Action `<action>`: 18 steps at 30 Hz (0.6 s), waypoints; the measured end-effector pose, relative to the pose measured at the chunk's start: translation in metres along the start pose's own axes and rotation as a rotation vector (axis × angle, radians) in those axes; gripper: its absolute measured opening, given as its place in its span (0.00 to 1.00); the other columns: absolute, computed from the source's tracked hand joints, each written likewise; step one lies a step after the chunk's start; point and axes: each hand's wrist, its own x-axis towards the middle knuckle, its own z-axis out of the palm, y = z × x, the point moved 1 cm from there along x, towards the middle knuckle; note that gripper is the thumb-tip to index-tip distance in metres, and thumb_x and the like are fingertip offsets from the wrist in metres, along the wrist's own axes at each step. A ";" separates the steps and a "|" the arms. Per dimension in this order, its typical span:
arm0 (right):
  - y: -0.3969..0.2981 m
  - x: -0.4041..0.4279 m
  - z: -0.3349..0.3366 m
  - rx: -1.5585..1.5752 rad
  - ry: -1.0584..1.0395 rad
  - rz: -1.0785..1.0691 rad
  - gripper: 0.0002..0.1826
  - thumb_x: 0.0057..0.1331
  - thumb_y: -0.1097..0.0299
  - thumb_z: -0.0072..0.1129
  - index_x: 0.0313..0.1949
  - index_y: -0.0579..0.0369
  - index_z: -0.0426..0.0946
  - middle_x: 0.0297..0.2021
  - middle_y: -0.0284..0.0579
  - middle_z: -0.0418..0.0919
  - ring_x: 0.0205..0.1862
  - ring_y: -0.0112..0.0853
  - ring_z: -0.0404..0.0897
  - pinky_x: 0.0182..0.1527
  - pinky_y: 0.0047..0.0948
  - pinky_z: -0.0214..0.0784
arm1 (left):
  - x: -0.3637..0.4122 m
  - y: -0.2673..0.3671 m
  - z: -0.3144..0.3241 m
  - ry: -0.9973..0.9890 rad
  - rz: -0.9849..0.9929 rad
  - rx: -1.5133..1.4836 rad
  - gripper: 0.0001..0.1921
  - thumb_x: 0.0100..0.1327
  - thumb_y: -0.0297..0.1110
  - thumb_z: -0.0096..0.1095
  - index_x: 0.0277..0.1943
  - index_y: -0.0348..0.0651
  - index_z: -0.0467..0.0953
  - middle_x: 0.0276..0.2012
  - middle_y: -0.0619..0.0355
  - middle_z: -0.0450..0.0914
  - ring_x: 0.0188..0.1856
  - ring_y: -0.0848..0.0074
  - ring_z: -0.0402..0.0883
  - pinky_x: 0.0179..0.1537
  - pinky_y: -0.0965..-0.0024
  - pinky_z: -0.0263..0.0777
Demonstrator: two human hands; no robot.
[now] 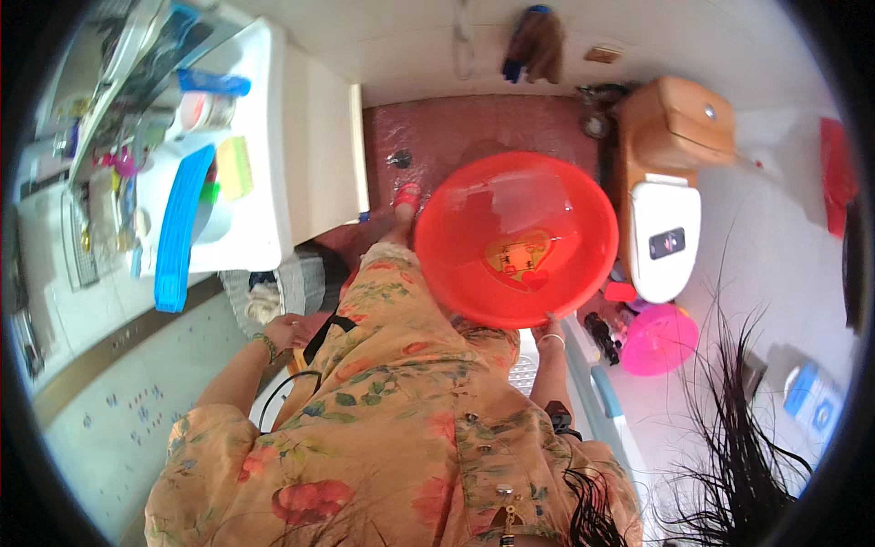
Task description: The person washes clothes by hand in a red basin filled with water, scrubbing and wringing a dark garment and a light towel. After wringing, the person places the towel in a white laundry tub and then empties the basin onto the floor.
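A large red plastic basin (437, 225) with a heart-shaped print on its bottom stands tilted before me, over the wet reddish floor. My right hand (550, 333), a pale bangle on its wrist, grips the near rim, thumb at the edge and the other fingers mostly hidden beneath. Off to the left, my left hand (290, 331) hangs beside my thigh, fingers loosely bent and nothing visible in it; a beaded bracelet circles that wrist. Close by it is a grey basket (301, 284) with cloth inside. My foot in a red slipper (408, 197) shows left of the basin.
At left, a white washbasin (270, 225) bears a long blue plastic tray (179, 239) and a yellow sponge (234, 168). A brown toilet (639, 147) stands at right, a phone (667, 244) on its white lid. Near it are a pink basin (660, 340) and a floor drain (400, 159) lies farther left.
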 end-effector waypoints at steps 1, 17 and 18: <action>0.003 -0.005 0.003 0.011 0.008 0.000 0.16 0.56 0.68 0.62 0.44 0.55 0.71 0.37 0.47 0.80 0.37 0.39 0.81 0.41 0.39 0.78 | 0.003 0.005 -0.001 0.005 0.031 0.013 0.15 0.64 0.31 0.51 0.52 0.38 0.71 0.39 0.53 0.82 0.36 0.70 0.83 0.36 0.71 0.74; 0.017 -0.053 0.057 -0.027 0.124 -0.128 0.11 0.54 0.68 0.66 0.30 0.54 0.71 0.15 0.36 0.66 0.12 0.27 0.64 0.12 0.27 0.58 | 0.051 0.043 -0.040 -0.170 0.589 0.567 0.18 0.70 0.38 0.46 0.55 0.34 0.69 0.42 0.49 0.81 0.35 0.71 0.82 0.35 0.72 0.76; 0.013 -0.054 0.061 -0.059 0.131 -0.108 0.11 0.54 0.68 0.66 0.29 0.54 0.71 0.15 0.36 0.65 0.12 0.27 0.64 0.13 0.27 0.59 | 0.065 0.036 -0.045 -0.172 0.589 0.538 0.19 0.71 0.38 0.45 0.56 0.33 0.69 0.42 0.49 0.81 0.35 0.71 0.81 0.33 0.73 0.76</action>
